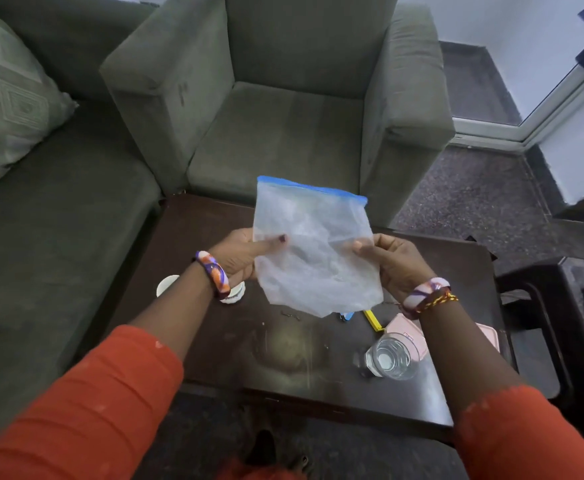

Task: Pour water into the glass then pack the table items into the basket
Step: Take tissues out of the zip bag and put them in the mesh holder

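Note:
A clear plastic zip bag with a blue seal strip hangs upright over the dark wooden table. My left hand pinches its left edge and my right hand pinches its right edge. A glass with water stands on the table at the right, under my right forearm. Beside it lies a pink flat item, partly hidden by my arm. A yellow stick-like item and a small blue item peek out below the bag. No basket is in view.
Two small white round items sit on the table's left part, half hidden by my left wrist. A green armchair stands behind the table, a green sofa to the left, a dark side table to the right.

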### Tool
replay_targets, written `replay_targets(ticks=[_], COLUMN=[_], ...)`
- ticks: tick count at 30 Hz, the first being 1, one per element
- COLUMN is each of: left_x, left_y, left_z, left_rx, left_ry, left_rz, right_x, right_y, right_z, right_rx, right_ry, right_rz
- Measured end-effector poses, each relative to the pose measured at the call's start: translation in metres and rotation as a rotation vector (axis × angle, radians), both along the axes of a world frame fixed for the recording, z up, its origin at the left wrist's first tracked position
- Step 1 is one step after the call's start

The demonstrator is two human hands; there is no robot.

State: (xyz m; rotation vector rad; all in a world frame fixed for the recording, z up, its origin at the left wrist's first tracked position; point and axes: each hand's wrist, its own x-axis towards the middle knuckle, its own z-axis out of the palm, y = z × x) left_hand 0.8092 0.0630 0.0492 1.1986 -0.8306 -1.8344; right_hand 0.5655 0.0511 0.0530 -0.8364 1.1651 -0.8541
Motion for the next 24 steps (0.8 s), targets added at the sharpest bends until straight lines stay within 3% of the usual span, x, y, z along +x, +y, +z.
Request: replay_targets(ticks=[3,7,10,13,16,19,24], left_x=[-0.003,0.005,0.010,0.016,0.021,0.016,-0.002], left_y=[-0.002,-0.007,-0.009,-0.008,-0.002,0.011,0.026], left_z=[-0.006,-0.002,0.007,0.008,0.001,-0.008,-0.031], left_rx=[-0.002,-0.065,0.021,-0.026,0.101,0.251,0.158], left_ry=[-0.007,-0.043,0.020,-0.024,0.068,0.093,-0.236], left_rz=[0.149,0.067,-0.048,0.028,0.119,0.029,0.145], right_x=[0.006,0.007,0.007,0.005,0.002,0.002,0.001], right_y=[-0.001,-0.001,0.001,0.004,0.004,0.006,0.013], right_z=[0.002,-0.006,-0.014,-0.014,-0.013,-0.014,-0.031], right_rx=[0.037,0.008,-0.010,0.017,-0.010,-0.012,0.149], right_ry=[-0.005,-0.059,-0.089,-0.094,-0.085,-0.043,-0.041], right_rz=[0.095,0.025,0.050,0.040,0.028,0.027,-0.117])
